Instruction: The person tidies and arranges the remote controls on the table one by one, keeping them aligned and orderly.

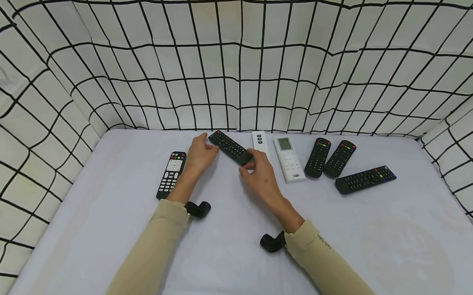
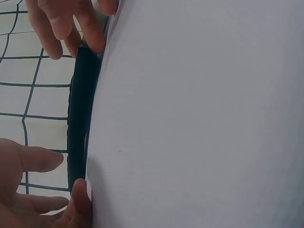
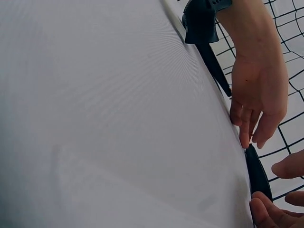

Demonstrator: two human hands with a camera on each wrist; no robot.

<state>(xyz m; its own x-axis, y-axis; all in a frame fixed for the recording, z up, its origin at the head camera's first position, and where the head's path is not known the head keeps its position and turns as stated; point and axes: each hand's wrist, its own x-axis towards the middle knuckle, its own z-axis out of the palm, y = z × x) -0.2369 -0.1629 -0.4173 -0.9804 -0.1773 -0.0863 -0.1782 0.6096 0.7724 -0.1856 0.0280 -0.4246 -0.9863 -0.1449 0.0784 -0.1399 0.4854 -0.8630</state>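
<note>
A slim black remote control [image 1: 230, 148] lies slanted at the far side of the table, between the two hands. The left hand [image 1: 202, 155] is at its upper-left end, with fingers loosely extended near the edge. At the lower-right end, the right hand [image 1: 262, 174] holds the corner between thumb and fingers. Edge-on in the left wrist view, the same remote control [image 2: 84, 114] has fingers at both ends. In the right wrist view, the left hand [image 3: 260, 90] reaches down to one end of it. Beside the left forearm lies a black remote with white buttons [image 1: 173, 173], partly covered.
Right of the hands lie a small white remote [image 1: 259, 140], a white remote with a screen [image 1: 289, 159], two short black remotes [image 1: 317, 157] [image 1: 340, 158] and a longer black one [image 1: 365, 179]. Black netting [image 1: 242, 45] over white walls borders the white table [image 1: 230, 263].
</note>
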